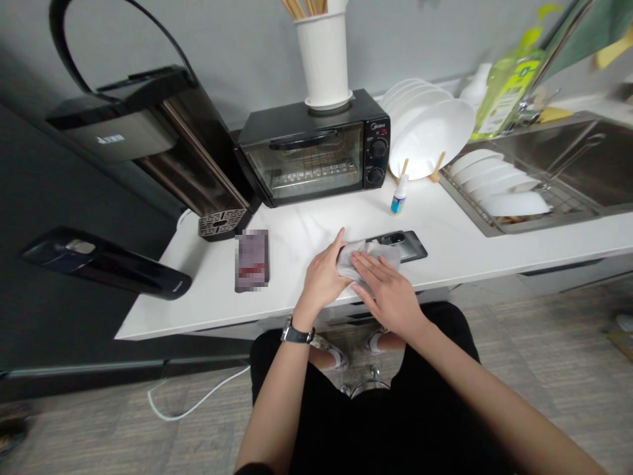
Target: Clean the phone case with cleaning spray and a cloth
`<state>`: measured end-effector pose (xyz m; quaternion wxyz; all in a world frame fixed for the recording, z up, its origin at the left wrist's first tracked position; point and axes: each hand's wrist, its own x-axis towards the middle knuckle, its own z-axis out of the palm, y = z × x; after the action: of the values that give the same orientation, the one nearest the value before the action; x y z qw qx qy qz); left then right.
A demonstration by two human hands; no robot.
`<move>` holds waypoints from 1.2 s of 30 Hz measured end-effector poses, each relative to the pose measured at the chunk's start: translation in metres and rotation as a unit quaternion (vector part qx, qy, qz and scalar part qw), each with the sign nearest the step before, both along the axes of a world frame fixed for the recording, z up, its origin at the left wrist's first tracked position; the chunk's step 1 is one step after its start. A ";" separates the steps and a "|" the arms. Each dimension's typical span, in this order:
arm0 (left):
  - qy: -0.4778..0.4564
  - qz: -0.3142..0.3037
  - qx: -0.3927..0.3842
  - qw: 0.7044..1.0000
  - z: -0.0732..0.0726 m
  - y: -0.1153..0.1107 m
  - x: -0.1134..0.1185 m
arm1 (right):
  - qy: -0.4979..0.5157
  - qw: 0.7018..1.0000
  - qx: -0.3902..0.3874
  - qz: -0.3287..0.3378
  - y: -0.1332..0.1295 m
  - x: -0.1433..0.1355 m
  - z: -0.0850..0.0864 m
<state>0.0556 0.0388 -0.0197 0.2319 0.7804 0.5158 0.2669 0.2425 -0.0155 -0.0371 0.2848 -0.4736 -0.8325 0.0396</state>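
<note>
- One cloth (348,256) under my flattened right hand (388,287); my left hand (324,270) touches at its nine o'clock, grip indeterminable.
- Phone (411,247) partly covered, projecting at three o'clock.
- Even, light pressure advisable; keep phone braced.

I touch a crumpled, pale grey cloth (350,251). It covers part of one dark phone (413,247), which lies flat, camera side up, near the desk's (306,227) front edge.

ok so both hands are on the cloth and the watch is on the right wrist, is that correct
Not quite: the head view shows the watch on the left wrist, not the right. The left hand and right hand are both on the cloth, as you say.
</note>
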 end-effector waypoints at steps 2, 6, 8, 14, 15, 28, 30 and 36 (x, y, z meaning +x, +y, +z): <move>-0.020 -0.004 0.006 1.000 0.001 0.001 0.001 | -0.004 0.999 0.005 -0.048 0.003 0.029 -0.004; -0.036 -0.020 0.019 0.999 0.000 0.003 0.001 | -0.009 0.991 0.011 -0.136 0.027 0.064 -0.009; -0.035 -0.019 0.023 0.999 -0.001 0.003 0.001 | -0.009 0.988 0.017 -0.155 0.041 0.060 -0.009; -0.021 -0.011 0.018 1.000 -0.002 0.001 -0.001 | -0.013 0.999 0.024 -0.040 0.039 -0.001 0.002; -0.018 -0.013 0.017 1.000 -0.003 0.001 -0.001 | -0.015 1.000 0.020 -0.009 0.031 -0.008 0.003; -0.053 -0.009 0.027 0.998 -0.006 0.005 0.000 | -0.007 0.990 0.011 -0.137 0.043 0.058 -0.007; -0.052 -0.008 0.023 0.998 -0.007 0.005 -0.001 | -0.011 0.994 0.021 -0.106 0.046 0.033 -0.003; -0.032 -0.023 0.029 0.999 -0.009 0.002 -0.007 | -0.010 0.999 0.014 0.040 0.012 -0.020 0.004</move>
<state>0.0489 0.0408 -0.0287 0.2312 0.7896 0.4821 0.3011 0.2228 -0.0034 -0.0331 0.2809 -0.4364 -0.8541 0.0347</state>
